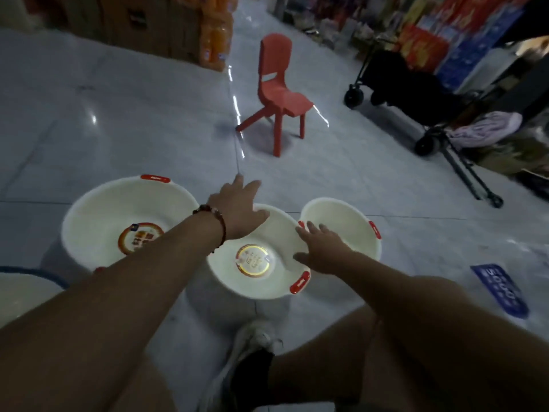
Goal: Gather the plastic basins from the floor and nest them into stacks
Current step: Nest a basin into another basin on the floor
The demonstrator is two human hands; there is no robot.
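Three white plastic basins with red handles stand on the floor. The large basin [98, 221] is at the left, the middle basin [267, 281] in the centre, the small basin [341, 221] at the right. My left hand [237, 209] reaches over the far rim of the middle basin with fingers stretched out. My right hand [322, 248] hovers with spread fingers above the right rim of the middle basin, next to the small basin. Neither hand holds anything. A round label lies in the bottom of the large and middle basins.
A red plastic chair [279, 93] stands beyond the basins. A black wheeled cart [416, 93] with cloth is at the right. Stacked boxes and orange bottles [214, 34] are at the back left. Another basin's rim [26, 281] shows at the left edge. A blue floor sticker [502, 292] lies to the right.
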